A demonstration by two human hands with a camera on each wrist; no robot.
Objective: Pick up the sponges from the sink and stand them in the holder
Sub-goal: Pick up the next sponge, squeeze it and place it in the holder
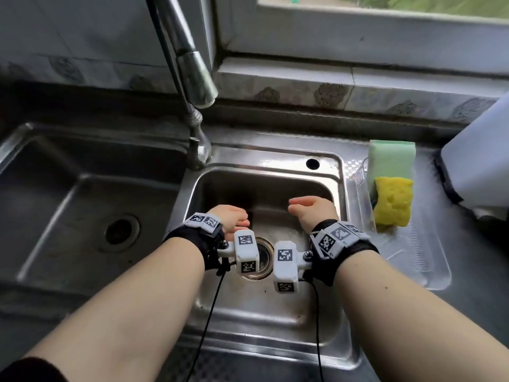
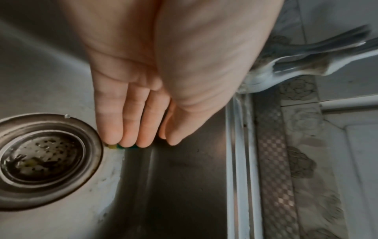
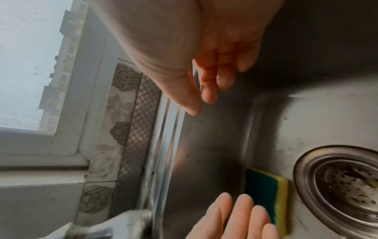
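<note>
1. The left hand [image 1: 230, 216] reaches down into the small sink basin [image 1: 337, 186] with its fingers [image 2: 131, 122] straight and together; its grip is loose and holds nothing. Its fingertips are at the green-and-yellow sponge [image 3: 266, 197], which lies flat on the basin floor just beside the drain strainer [image 3: 343, 184]; whether they touch it cannot be told
2. The right hand [image 1: 311, 208] hovers over the same basin, fingers [image 3: 208, 84] relaxed and a little spread, its grip also holding nothing
3. Likely risk: the sponge lies flat against the steel near the back wall, so straight fingers may push it along the floor rather than lift it. It could slide onto the strainer, or slip free if it is pinched only by one thin edge
4. Likely risk: a wet sponge may sag or drip on the way across the basin rim, and could fall back in
5. The clear holder [image 1: 360, 186] stands on the surface to the right of the basin and already carries a pale green sponge [image 1: 391, 158] and a yellow sponge [image 1: 394, 202], both upright. The room left looks tight, so a third sponge may tip the others
6. The tap [image 1: 192, 78] hangs over the back left of the basin. A larger basin [image 1: 82, 166] lies to the left, a white object [image 1: 479, 155] sits at the far right, and a window sill [image 1: 358, 78] runs behind
</note>
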